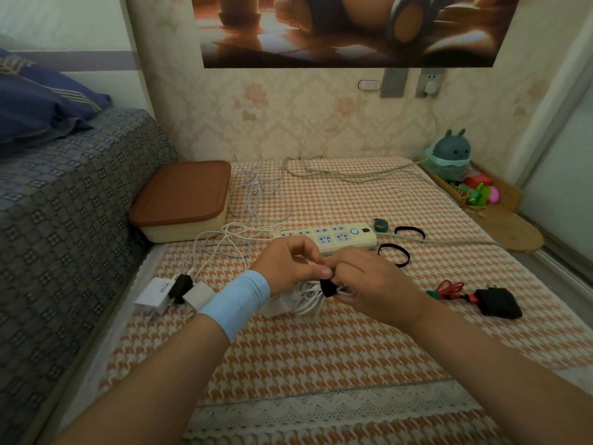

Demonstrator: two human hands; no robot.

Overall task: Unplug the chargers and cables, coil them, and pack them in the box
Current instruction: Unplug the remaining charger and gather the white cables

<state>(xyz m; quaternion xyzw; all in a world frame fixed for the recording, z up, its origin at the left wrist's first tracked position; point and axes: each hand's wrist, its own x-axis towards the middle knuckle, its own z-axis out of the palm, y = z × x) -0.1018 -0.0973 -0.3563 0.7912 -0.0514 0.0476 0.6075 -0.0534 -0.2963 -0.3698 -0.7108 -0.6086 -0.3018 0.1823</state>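
My left hand [288,261] and my right hand [365,281] meet over a coiled white cable [305,300] just above the table, both pinching a black strap [328,288] wrapped around the coil. A cream power strip [333,236] lies right behind my hands with empty sockets. To the left lie a white 90W charger [157,294], a small black plug [181,286] and another white charger [199,295], with loose white cables [253,200] trailing back. The box [183,200], cream with a brown lid, stands shut at the back left. A black charger [497,302] with a coiled red cable [451,289] lies to the right.
Two loose black straps [394,254] [410,232] and a green strap [380,225] lie near the power strip's right end. A bed with a grey patterned cover [64,220] borders the table's left side. A toy figure [451,154] and a basket sit at the back right.
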